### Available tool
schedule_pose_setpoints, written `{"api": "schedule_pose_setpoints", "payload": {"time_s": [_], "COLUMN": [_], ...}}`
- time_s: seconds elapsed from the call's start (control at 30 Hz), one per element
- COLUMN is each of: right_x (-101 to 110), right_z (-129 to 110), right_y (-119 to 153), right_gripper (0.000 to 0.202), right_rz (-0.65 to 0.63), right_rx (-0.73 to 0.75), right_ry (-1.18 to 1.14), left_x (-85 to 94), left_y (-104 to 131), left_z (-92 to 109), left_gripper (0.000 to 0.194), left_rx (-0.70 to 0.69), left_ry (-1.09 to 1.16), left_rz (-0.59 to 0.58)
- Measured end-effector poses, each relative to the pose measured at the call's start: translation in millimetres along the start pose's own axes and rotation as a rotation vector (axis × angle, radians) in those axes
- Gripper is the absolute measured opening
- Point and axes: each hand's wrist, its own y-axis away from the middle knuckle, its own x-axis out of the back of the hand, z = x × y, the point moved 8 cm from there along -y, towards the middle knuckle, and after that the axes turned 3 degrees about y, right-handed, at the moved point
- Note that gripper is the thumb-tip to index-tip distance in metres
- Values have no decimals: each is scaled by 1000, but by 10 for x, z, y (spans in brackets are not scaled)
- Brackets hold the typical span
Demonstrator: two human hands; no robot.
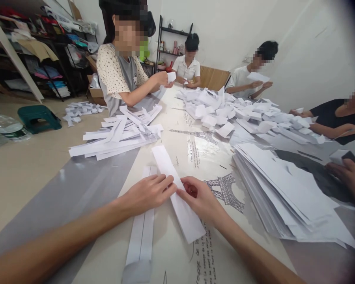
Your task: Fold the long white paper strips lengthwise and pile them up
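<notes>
My left hand (pixel 149 193) and my right hand (pixel 201 199) meet over a long white paper strip (pixel 168 165) that lies diagonally on the table (pixel 192 252). The fingertips of both hands press on the strip near its middle. A second, folded paper strip (pixel 142 236) lies under my left wrist, running toward the table's near edge. A thick stack of white sheets (pixel 284 193) sits just right of my right hand.
A heap of long folded strips (pixel 118 136) lies at the table's left side, and a pile of small folded papers (pixel 239 112) fills the far middle. Several other people sit around the table folding paper. Another person's hand (pixel 347 175) rests at the right. A green stool (pixel 38 118) stands on the floor.
</notes>
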Motion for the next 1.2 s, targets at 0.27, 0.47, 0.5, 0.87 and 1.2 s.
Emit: {"api": "schedule_pose_setpoints", "payload": {"time_s": [0.27,0.47,0.5,0.87,1.2], "right_x": [37,33,22,-11,-51], "right_z": [-91,-119,-128,-277,-274], "right_y": [-19,-3,7,259,274], "right_gripper": [11,20,23,56,46], "right_rz": [21,28,23,-171,-381], "right_rx": [131,167,176,282,291], "right_ry": [293,402,403,371,351], "left_x": [-142,-189,-206,-246,-320], "left_y": [137,203,209,193,248], "left_z": [-181,-308,-326,-385,-571], "left_gripper": [28,28,29,31,25], "left_rx": [19,149,171,224,512], "left_ry": [465,418,391,384,544], "left_rz": [-102,-105,-102,-156,-145]}}
